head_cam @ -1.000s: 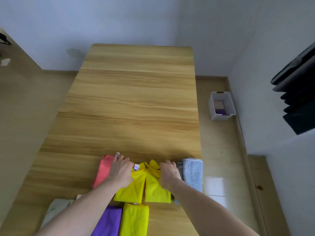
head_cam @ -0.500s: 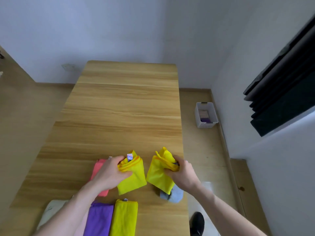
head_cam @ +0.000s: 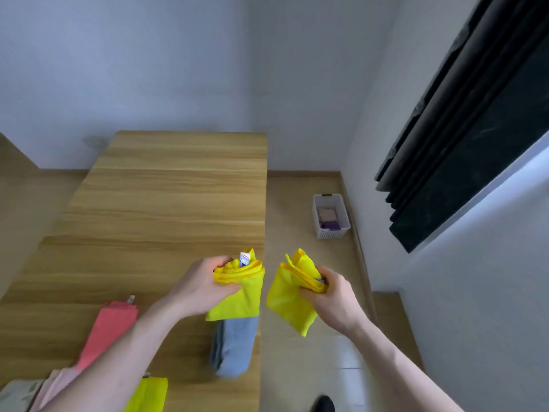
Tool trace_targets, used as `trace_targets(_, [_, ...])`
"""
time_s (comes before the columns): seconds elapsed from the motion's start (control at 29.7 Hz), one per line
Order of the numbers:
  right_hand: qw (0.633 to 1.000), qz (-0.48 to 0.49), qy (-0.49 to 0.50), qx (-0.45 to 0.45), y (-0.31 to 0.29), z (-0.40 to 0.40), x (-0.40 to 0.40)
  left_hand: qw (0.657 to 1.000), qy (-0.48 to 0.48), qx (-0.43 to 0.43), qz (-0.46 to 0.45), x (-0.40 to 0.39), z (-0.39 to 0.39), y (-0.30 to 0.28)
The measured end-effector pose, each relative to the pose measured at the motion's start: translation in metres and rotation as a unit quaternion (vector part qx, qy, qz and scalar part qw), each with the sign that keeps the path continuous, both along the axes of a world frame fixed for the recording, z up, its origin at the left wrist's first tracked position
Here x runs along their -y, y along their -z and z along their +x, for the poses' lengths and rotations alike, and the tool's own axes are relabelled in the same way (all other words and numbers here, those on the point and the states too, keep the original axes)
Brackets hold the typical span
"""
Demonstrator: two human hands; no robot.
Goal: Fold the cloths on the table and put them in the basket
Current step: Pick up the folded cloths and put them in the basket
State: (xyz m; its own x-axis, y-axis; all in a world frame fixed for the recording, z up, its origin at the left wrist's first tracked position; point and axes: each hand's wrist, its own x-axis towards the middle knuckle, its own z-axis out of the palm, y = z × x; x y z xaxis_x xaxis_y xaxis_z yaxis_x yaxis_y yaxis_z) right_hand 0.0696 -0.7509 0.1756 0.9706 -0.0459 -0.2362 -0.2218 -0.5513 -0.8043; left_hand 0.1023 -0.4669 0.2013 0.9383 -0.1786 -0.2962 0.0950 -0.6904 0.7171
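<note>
Along the bottom edge of the frame, nearest me, a folded yellow cloth lay on the wooden table, partly under my left forearm, with a pale cloth at the lower left corner. Just above those, a folded pink cloth lay slanted on the table, and a folded blue-grey cloth sat close to the table's right edge, lower centre of the frame.

Higher, at mid-frame, my left hand gripped a folded yellow cloth: my fingers were curled over its top fold and my thumb pressed its near side, so the cloth hung down from the grip, its lower edge over the top of the blue-grey one. A small white tag stuck up from its top fold. Beside it but apart from it, my right hand clamped a second folded yellow cloth by its upper right corner, fingers wrapped around the bunched layers; that cloth hung to the left of my hand, past the table's edge and over the floor.

Farther off, right of centre, the white basket stood on the floor near the wall, well apart from both hands, with folded cloths already inside, a purple one among them. A dark curtain filled the upper right of the frame.
</note>
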Motion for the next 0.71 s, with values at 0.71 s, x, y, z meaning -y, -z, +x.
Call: trace_targets(0.71, [1.000, -0.021, -0.012, 0.015, -0.024, 0.108, 0.188, 0.999, 0.010, 0.032, -0.016, 0.196, 0.110, -0.037])
